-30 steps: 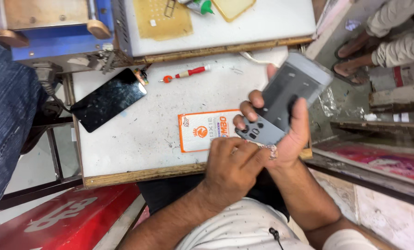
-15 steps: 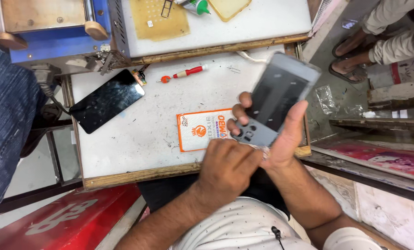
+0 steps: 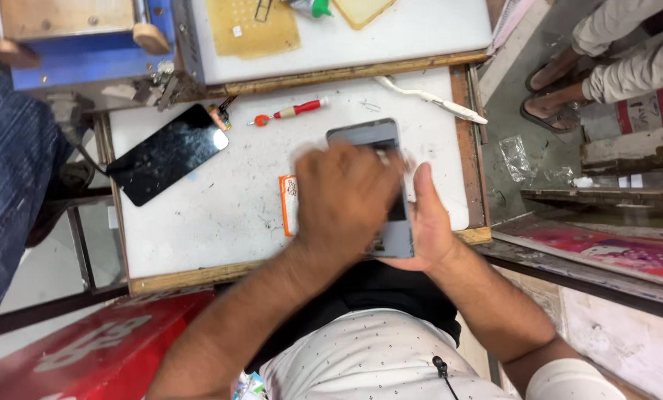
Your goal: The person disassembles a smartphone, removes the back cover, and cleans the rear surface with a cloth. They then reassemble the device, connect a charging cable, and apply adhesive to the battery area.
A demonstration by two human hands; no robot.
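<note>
Phone [image 3: 372, 137] now lies lower over the white table [image 3: 220, 215], cradled in the right hand [image 3: 424, 222]. Left hand [image 3: 342, 196], blurred, has moved on top, covering its screen; left grip unclear.

My right hand [image 3: 420, 222] cradles grey phone [image 3: 379, 189] from beneath, over near edge of white worktop [image 3: 220, 215], toward its right side. My left hand [image 3: 342, 196] lies flat across phone, motion-blurred, covering most of it. Orange-edged card [image 3: 287, 204] lies just left of my left hand, partly hidden under it. Black screen panel [image 3: 164, 152] sits near left edge. Red-handled screwdriver [image 3: 287, 112] lies along far edge. White cable [image 3: 431, 100] rests at far right corner.
</note>
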